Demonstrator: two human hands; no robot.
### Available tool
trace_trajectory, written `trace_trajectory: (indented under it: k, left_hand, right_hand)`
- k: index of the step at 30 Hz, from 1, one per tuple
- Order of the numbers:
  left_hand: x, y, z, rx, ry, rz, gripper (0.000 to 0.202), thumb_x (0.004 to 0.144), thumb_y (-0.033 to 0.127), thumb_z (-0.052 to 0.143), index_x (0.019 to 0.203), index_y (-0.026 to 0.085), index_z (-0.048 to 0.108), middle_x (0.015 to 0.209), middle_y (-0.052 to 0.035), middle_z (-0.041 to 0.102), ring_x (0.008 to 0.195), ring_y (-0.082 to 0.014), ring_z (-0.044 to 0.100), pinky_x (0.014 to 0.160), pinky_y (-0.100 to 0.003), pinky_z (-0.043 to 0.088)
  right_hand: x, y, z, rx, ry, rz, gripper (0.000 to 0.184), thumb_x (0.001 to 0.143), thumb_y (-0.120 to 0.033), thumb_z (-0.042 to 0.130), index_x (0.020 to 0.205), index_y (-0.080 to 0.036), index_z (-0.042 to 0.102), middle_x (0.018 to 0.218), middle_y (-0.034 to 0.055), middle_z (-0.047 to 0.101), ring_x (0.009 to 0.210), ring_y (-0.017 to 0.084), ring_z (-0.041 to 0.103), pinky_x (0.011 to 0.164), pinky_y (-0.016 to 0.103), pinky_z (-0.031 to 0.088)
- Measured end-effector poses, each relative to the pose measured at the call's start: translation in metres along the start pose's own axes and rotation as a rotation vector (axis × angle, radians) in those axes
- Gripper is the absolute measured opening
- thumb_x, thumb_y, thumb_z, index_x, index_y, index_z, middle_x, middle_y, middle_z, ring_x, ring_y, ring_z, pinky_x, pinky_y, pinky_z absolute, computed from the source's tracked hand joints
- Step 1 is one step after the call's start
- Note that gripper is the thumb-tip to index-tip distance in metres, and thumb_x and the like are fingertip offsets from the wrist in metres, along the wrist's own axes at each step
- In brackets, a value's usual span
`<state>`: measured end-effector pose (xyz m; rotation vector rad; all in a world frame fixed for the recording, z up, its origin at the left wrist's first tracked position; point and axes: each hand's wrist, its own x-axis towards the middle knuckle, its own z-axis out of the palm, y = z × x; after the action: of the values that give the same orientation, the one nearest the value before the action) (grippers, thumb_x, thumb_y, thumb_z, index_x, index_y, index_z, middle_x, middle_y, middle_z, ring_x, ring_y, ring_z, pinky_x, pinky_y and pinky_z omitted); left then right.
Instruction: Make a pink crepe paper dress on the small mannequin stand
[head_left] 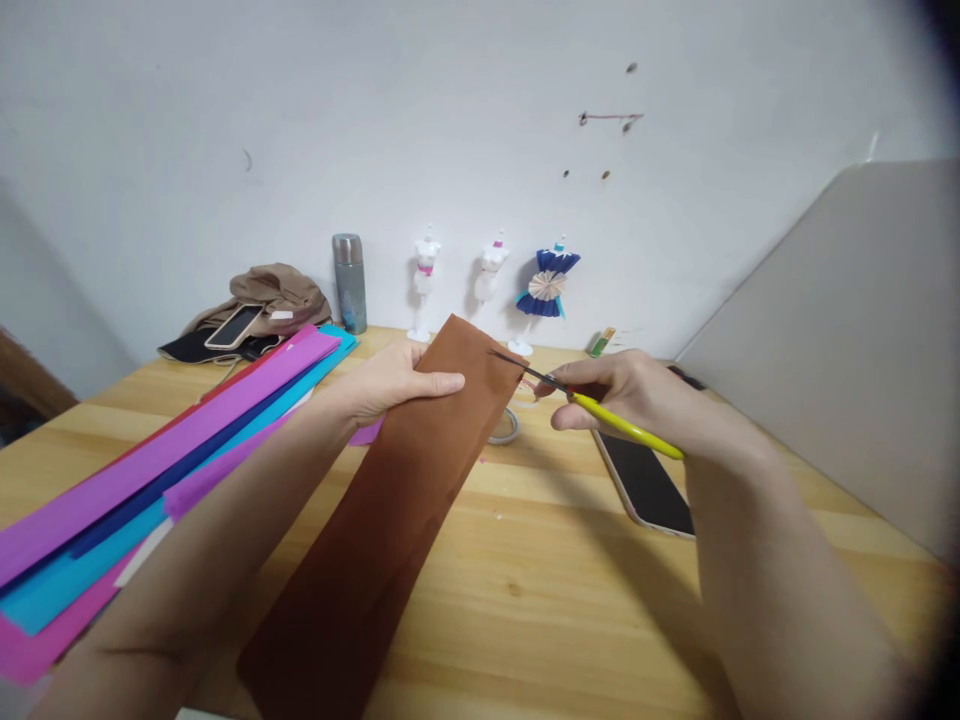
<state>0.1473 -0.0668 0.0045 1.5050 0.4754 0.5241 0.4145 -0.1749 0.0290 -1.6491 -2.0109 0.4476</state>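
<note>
Left hand (394, 385): pinched the brown paper (420, 470).
Right hand (641, 395): gripped the scissors (626, 428).
Cut: seemed barely begun, mostly undone.

Brown sheet (409, 455): near end cropped | black phone (646, 482): partly hidden | green item (599, 345): perhaps a box, too small

Grey flask (350, 290) stood upright near the white wall (337, 120), just right of a heaped brown cloth (281, 290) with a light-rimmed phone (234, 327) at its front. Second phone (649, 485) lay dark-screened on the wooden table (525, 640), pale panel (840, 320) beyond it.
</note>
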Motion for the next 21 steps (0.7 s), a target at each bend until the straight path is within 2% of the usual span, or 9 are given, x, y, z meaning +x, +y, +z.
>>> trace_trajectory:
  k: [4, 6, 11, 14, 18, 21]
  left_hand:
    - [0.0028, -0.0061, -0.002, -0.049, 0.033, -0.037, 0.05, 0.078, 0.045, 0.087, 0.118, 0.017, 0.078, 0.12, -0.0135, 0.079, 0.11, -0.0314, 0.075, 0.093, -0.04, 0.058]
    - [0.0034, -0.0069, -0.0015, -0.037, 0.049, -0.024, 0.05, 0.078, 0.044, 0.087, 0.119, 0.018, 0.078, 0.119, -0.0127, 0.08, 0.11, -0.0301, 0.075, 0.093, -0.039, 0.058]
    - [0.0026, -0.0048, 0.0025, -0.018, 0.088, -0.03, 0.048, 0.076, 0.044, 0.089, 0.111, 0.014, 0.079, 0.115, -0.0143, 0.08, 0.106, -0.0299, 0.077, 0.088, -0.037, 0.059]
    - [0.0014, -0.0047, 0.0043, -0.056, 0.072, -0.057, 0.047, 0.076, 0.044, 0.089, 0.111, 0.015, 0.079, 0.113, -0.0137, 0.081, 0.101, -0.0288, 0.077, 0.086, -0.037, 0.06]
    - [0.0016, -0.0058, 0.0036, -0.066, 0.073, -0.043, 0.044, 0.076, 0.042, 0.089, 0.11, 0.015, 0.08, 0.111, -0.0123, 0.081, 0.098, -0.0277, 0.078, 0.086, -0.037, 0.06]
    - [0.0027, -0.0057, 0.0021, -0.049, 0.106, -0.037, 0.042, 0.074, 0.042, 0.09, 0.105, 0.015, 0.08, 0.11, -0.0123, 0.081, 0.1, -0.0284, 0.077, 0.088, -0.038, 0.059]
  right_hand:
    - [-0.0017, -0.0003, 0.0, -0.028, -0.03, 0.002, 0.056, 0.074, -0.078, 0.072, 0.086, -0.023, 0.074, 0.065, -0.0015, 0.05, 0.061, 0.017, 0.043, 0.058, 0.031, 0.033]
    - [-0.0022, 0.0025, 0.0007, -0.011, -0.053, -0.025, 0.053, 0.078, -0.074, 0.072, 0.088, -0.022, 0.073, 0.066, -0.0021, 0.047, 0.062, 0.017, 0.041, 0.059, 0.031, 0.032]
    - [-0.0023, 0.0022, 0.0013, 0.049, -0.129, -0.008, 0.049, 0.081, -0.066, 0.072, 0.096, -0.019, 0.072, 0.075, 0.0013, 0.057, 0.07, 0.019, 0.048, 0.064, 0.032, 0.035]
    - [-0.0013, -0.0027, 0.0005, 0.051, -0.147, -0.001, 0.051, 0.085, -0.064, 0.068, 0.101, -0.016, 0.072, 0.076, 0.003, 0.059, 0.071, 0.02, 0.049, 0.065, 0.033, 0.036]
    - [0.0005, -0.0045, -0.0007, 0.056, -0.159, -0.047, 0.058, 0.084, -0.069, 0.064, 0.096, -0.014, 0.073, 0.084, 0.0081, 0.065, 0.078, 0.023, 0.055, 0.071, 0.036, 0.042]
    - [0.0008, -0.0037, -0.0017, 0.063, -0.17, -0.073, 0.053, 0.086, -0.066, 0.062, 0.095, -0.015, 0.072, 0.089, 0.0094, 0.069, 0.081, 0.024, 0.057, 0.074, 0.036, 0.043]
